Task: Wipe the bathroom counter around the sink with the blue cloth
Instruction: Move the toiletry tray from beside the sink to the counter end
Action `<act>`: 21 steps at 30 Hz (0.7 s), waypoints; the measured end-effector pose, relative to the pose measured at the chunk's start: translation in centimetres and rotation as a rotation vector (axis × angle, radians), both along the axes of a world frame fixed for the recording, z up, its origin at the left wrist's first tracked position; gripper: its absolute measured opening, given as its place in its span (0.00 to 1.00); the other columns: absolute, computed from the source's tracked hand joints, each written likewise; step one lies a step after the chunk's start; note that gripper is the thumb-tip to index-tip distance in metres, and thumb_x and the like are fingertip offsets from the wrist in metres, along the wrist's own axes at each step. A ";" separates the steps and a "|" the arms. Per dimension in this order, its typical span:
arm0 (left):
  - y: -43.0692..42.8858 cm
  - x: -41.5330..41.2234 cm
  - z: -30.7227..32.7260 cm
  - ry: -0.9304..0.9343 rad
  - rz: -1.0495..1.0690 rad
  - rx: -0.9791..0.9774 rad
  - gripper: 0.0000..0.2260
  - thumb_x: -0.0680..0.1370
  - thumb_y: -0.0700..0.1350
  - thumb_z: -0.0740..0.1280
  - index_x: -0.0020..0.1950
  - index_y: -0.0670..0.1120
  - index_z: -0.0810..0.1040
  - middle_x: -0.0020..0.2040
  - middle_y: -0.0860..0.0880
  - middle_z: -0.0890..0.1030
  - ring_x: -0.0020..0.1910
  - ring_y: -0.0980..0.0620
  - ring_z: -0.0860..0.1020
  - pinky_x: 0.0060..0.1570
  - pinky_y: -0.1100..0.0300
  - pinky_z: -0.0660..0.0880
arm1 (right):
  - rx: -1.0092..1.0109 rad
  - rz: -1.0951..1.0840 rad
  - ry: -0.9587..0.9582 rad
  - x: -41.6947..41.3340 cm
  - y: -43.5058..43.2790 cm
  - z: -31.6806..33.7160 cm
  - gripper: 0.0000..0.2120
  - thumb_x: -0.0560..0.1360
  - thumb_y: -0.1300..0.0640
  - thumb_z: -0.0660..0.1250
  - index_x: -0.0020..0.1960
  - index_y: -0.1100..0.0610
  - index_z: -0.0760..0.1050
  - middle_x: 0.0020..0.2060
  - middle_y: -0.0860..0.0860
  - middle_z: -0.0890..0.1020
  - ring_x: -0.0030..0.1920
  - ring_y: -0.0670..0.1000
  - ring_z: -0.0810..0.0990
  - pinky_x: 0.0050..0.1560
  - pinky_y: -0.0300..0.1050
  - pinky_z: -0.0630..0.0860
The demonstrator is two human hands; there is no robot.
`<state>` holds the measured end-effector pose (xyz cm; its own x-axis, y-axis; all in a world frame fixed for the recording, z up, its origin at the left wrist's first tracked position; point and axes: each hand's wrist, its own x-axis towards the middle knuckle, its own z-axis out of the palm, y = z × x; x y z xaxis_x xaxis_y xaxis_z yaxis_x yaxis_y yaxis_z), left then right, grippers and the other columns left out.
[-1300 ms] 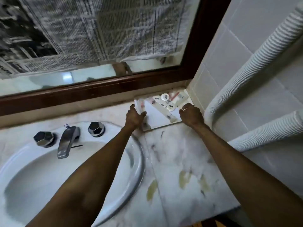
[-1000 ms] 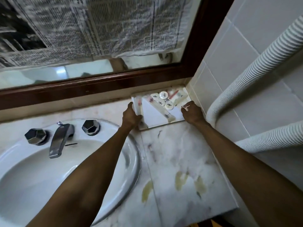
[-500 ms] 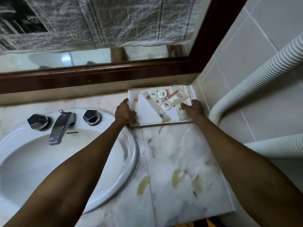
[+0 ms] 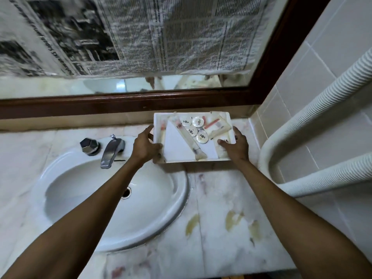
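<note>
**Tray lift, back right corner of surface**

Your left hand [image 4: 145, 147] gripped the left rim of the white tray [image 4: 187, 159]; your right hand [image 4: 235, 147] clasped its right rim. Advice: keep it level and lift evenly, since the contents looked loose, and set it down away from the stained surface [image 4: 221, 198] beside the sink [image 4: 181, 190].

Count: four round white discs [image 4: 195, 128], one tap [image 4: 111, 153], one faceted knob [image 4: 89, 146] visible. The blue cloth was not in view.
</note>
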<state>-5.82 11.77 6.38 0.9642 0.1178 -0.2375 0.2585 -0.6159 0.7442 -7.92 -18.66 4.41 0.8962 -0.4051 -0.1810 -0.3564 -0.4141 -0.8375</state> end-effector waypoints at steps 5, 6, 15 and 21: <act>5.9 -3.2 1.9 -0.077 0.096 -0.061 0.34 0.70 0.37 0.74 0.75 0.51 0.70 0.46 0.51 0.78 0.39 0.57 0.77 0.34 0.68 0.72 | 0.034 0.050 -0.043 -0.8 5.3 2.2 0.38 0.69 0.57 0.79 0.74 0.57 0.67 0.65 0.59 0.74 0.65 0.56 0.75 0.64 0.45 0.72; 7.3 -4.1 2.2 -0.090 0.111 -0.067 0.35 0.70 0.38 0.75 0.75 0.51 0.70 0.47 0.51 0.78 0.40 0.58 0.77 0.36 0.67 0.73 | 0.041 0.064 -0.058 -1.1 6.6 2.5 0.37 0.69 0.58 0.79 0.74 0.57 0.68 0.64 0.59 0.75 0.64 0.56 0.75 0.63 0.44 0.72; 21.6 -16.3 4.0 -0.180 0.295 -0.166 0.34 0.69 0.38 0.76 0.73 0.54 0.72 0.46 0.52 0.77 0.44 0.49 0.78 0.45 0.56 0.77 | 0.094 0.254 -0.154 -7.7 20.7 5.2 0.35 0.68 0.59 0.79 0.71 0.56 0.69 0.62 0.58 0.76 0.61 0.56 0.76 0.61 0.49 0.75; 31.3 -26.2 5.1 -0.216 0.413 -0.166 0.35 0.70 0.36 0.76 0.74 0.52 0.72 0.48 0.48 0.80 0.44 0.51 0.79 0.43 0.60 0.76 | 0.154 0.389 -0.188 -13.7 31.3 5.9 0.33 0.68 0.60 0.79 0.69 0.56 0.70 0.62 0.58 0.78 0.59 0.55 0.77 0.60 0.52 0.77</act>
<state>-32.01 43.11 11.48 0.8741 0.4782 -0.0851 0.2850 -0.3631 0.8871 -21.60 12.66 10.27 0.9994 -0.0126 -0.0322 -0.0345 -0.3525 -0.9352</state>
